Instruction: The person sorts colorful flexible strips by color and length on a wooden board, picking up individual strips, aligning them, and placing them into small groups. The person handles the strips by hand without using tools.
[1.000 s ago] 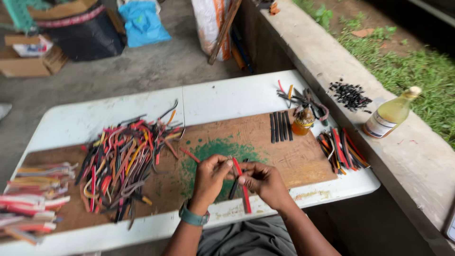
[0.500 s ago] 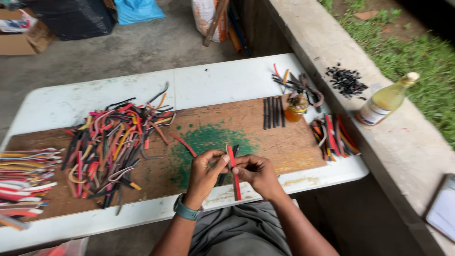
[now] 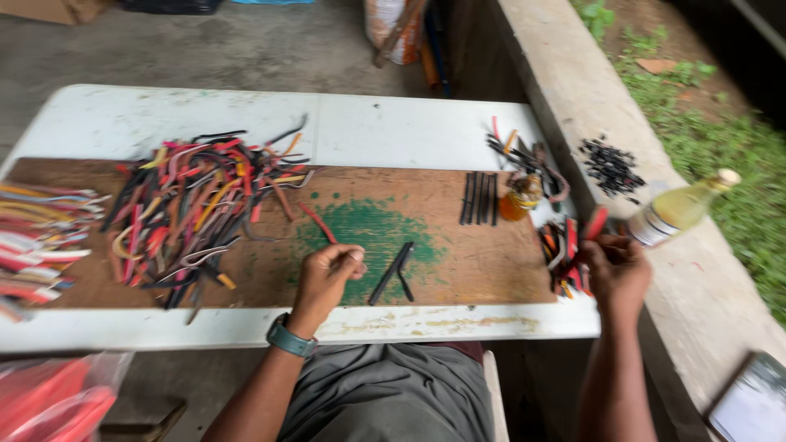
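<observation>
left hand (image 3: 326, 274): loosely curled over the green paint patch (image 3: 368, 233) on the brown board (image 3: 458, 262), fingertips drawn together; whether it pinches anything i cannot tell, the view being blurred.
right hand (image 3: 616, 270): out at 3 o'clock past the table edge, fingers closed on a red strip (image 3: 595, 223) that sticks up from the grip.
black strips (image 3: 395, 272): two dark pieces lying crossed on the green patch, just beside the left hand at its 3 o'clock, not touched.
sorted bundle (image 3: 565, 254): red, orange and black strips stacked at the board's 3 o'clock end, just under the right hand.
bottle (image 3: 675, 211): clear, filled with yellowish liquid, pale cap, white label band round its lower body; lies tilted on the concrete ledge (image 3: 573, 90) at 2 o'clock.
small jar (image 3: 519, 202): amber contents, standing on the board at 1 o'clock beside a row of black strips (image 3: 480, 197).
black bits (image 3: 611, 166): loose heap on the ledge, near the bottle.
mixed pile (image 3: 196, 205): tangled red, black, yellow and orange strips at 10 o'clock on the board.
laid-out strips (image 3: 37, 237): red, white and yellow, at 9 o'clock.
plastic bag (image 3: 53, 397): clear, red contents, at 7 o'clock below the white table (image 3: 393, 123).
sack (image 3: 389, 29): white and orange, on the floor at 12 o'clock.
</observation>
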